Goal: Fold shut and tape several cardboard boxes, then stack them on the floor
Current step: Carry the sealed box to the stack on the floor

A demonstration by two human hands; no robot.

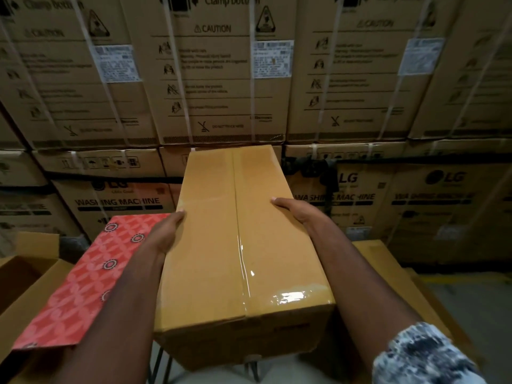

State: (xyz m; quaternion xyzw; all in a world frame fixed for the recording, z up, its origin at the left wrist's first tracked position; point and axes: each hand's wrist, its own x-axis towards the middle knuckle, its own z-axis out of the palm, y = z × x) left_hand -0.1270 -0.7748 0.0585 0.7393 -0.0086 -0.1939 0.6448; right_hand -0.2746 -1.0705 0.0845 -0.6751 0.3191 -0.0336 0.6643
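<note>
At the far left, well outside the left fingers, stood one open carton [25, 275] with its flaps up. Just beside it lay one red patterned sheet [91, 273], running under the left forearm. The left hand [166, 234] gripped the left side of the single cardboard box [210, 245]. Its thumb lay over the top edge, and the other fingers went down the side out of sight, so whether they were spread could not be told. The box sat between the two hands with its flaps folded shut. One strip of clear tape [243, 261] ran along the middle seam, midway between the two thumbs, and turned down over the near end. The right hand [293, 210] held the opposite side the same way, thumb on top and the remaining fingers hidden. One blue-and-white sleeve [426, 353] covered the right arm near the elbow. Outside the right fingers lay one flat piece of cardboard [374, 256]. Beyond the fingertips rose a wall of strapped washing-machine cartons [221, 79] in two rows, running past the frame on both sides.
</note>
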